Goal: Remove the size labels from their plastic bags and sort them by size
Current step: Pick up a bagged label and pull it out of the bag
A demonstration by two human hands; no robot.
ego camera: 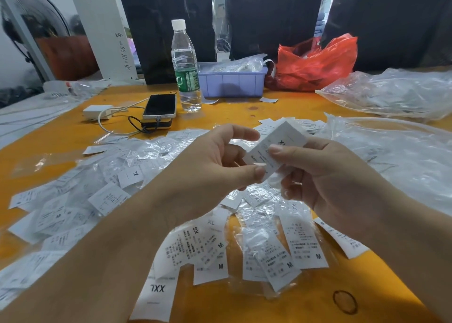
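Orange table (293, 107) under loose white labels (61, 215) (black curtain (269, 16) behind)

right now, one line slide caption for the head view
Both hands hold a stack of labels above loose labels on the table.

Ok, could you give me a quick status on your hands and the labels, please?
Left hand and right hand both pinching one label stack. Loose labels and bagged ones litter the table. Nothing in the way.

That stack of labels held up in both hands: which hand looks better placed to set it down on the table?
Probably the right hand: its thumb and fingers pinch the label stack across the middle, while the left hand only touches its lower corner with its thumb tip.
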